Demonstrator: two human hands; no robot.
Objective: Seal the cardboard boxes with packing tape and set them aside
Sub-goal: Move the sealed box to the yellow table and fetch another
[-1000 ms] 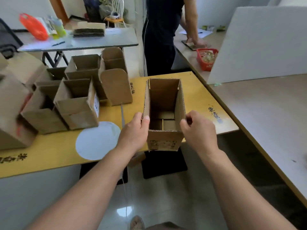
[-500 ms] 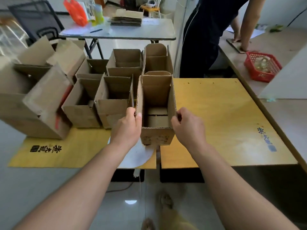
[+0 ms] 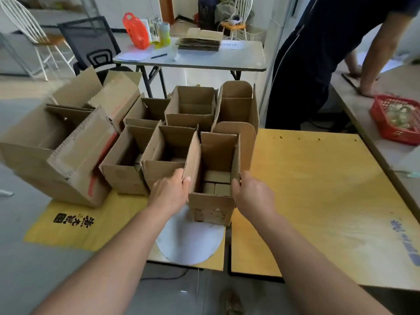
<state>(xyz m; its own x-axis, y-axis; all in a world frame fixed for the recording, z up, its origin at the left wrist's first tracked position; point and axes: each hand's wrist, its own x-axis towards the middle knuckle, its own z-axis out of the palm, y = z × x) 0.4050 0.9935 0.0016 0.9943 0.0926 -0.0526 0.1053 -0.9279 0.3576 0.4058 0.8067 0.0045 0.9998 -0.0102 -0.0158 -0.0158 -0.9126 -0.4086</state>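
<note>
A small open-topped cardboard box (image 3: 211,208) stands on the yellow table (image 3: 318,201), its flaps upright. My left hand (image 3: 170,193) grips its left flap and my right hand (image 3: 252,196) holds its right side. It sits against a cluster of several similar open boxes (image 3: 166,169) to its left and behind. A white round disc (image 3: 191,242) lies under its front edge. No tape is visible.
A large open carton (image 3: 56,155) with red tape stands at the far left. A person in dark clothes (image 3: 318,53) leans on the right-hand counter beside a red basket (image 3: 396,120). A grey folding table (image 3: 193,57) with flat cardboard and bottles stands behind.
The box in my hands has moved left across the table, from near the middle to beside the cluster of open boxes. Both hands kept their grip.
</note>
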